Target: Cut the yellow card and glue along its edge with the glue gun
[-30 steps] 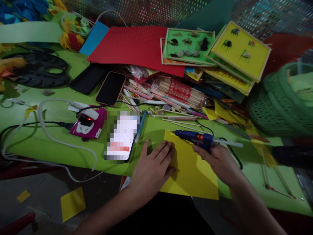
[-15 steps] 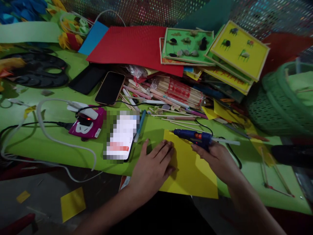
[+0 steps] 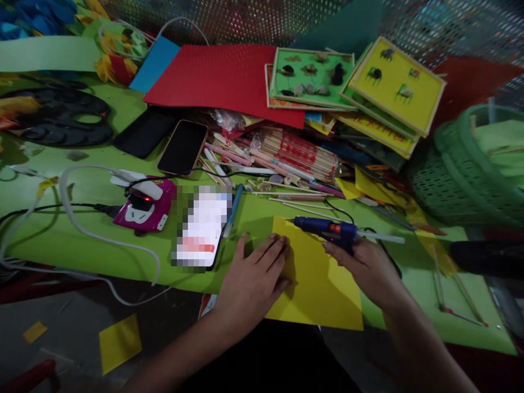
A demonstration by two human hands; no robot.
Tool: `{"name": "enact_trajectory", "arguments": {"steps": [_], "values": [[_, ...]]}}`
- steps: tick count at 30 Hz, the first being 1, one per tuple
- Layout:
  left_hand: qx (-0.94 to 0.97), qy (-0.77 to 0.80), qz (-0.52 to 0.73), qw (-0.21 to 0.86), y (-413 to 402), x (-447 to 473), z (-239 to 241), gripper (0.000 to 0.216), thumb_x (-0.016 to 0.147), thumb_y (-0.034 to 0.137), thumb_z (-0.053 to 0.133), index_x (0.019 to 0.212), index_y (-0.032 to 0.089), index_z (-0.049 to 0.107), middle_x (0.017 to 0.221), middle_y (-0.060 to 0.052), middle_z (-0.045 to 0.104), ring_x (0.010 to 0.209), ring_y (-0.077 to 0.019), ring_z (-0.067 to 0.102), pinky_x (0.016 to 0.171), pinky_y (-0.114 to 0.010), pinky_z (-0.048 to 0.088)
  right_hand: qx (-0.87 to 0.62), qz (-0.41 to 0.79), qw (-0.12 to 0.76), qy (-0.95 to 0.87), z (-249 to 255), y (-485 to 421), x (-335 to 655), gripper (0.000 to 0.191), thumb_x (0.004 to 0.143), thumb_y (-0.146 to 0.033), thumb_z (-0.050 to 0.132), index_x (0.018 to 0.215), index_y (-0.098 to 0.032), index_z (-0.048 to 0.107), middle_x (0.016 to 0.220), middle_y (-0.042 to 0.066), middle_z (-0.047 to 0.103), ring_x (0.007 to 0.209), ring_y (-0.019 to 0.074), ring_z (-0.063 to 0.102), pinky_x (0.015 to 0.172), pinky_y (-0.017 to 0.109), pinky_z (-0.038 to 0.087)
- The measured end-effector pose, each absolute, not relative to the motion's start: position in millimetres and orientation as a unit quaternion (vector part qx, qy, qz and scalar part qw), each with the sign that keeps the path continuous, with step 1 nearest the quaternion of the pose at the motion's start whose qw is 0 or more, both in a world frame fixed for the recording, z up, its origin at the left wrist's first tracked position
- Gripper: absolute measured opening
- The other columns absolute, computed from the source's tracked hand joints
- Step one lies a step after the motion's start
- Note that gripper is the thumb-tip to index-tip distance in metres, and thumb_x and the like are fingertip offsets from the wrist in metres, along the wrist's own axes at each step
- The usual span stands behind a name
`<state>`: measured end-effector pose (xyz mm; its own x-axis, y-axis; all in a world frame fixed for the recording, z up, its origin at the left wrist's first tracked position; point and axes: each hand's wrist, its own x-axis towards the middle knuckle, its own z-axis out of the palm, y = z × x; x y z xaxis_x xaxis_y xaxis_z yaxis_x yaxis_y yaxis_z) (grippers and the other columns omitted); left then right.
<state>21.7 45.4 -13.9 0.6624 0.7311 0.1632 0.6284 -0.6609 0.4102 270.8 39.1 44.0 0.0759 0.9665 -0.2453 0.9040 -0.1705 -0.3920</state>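
A sheet of yellow paper [image 3: 327, 297] lies at the front edge of the green table. My left hand [image 3: 256, 273] rests flat on its left side, fingers spread. Wrapped round the handle of a blue glue gun [image 3: 323, 226] is my right hand [image 3: 368, 267], above the sheet's right part. The gun's nozzle points left, close to the sheet's top left corner; whether it touches cannot be made out. A white glue stick [image 3: 385, 237] sticks out of the gun's back. Left of my left hand lie a lit phone [image 3: 202, 229] and a teal pen [image 3: 234, 210].
Behind the sheet are a bundle of wooden sticks [image 3: 298, 153], loose pens and framed craft pictures [image 3: 397, 87]. A green basket [image 3: 454, 164] stands at right, near joined sticks [image 3: 458, 284]. A pink power strip [image 3: 143, 207] with cables, a dark phone [image 3: 183, 147] and a black palette [image 3: 57, 117] are left.
The glue gun and my right hand have shifted very slightly right relative to the sheet. The whole view has moved a little; my left hand stays in place on the paper.
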Motion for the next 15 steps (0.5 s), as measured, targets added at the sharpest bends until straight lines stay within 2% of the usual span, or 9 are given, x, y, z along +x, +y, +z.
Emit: {"name": "enact_trajectory", "arguments": {"steps": [15], "values": [[0.897, 0.38, 0.152, 0.168, 45.1, 20.9, -15.5, 0.048, 0.103, 0.045, 0.042, 0.146, 0.025, 0.045, 0.156, -0.002, 0.045, 0.145, -0.0207, 0.04, 0.124, -0.057, 0.015, -0.733, 0.232, 0.08, -0.635, 45.4, 39.0, 272.7, 0.049, 0.093, -0.061, 0.047, 0.09, -0.019, 0.073, 0.064, 0.005, 0.067, 0.063, 0.0248, 0.065, 0.059, 0.032, 0.044]]}}
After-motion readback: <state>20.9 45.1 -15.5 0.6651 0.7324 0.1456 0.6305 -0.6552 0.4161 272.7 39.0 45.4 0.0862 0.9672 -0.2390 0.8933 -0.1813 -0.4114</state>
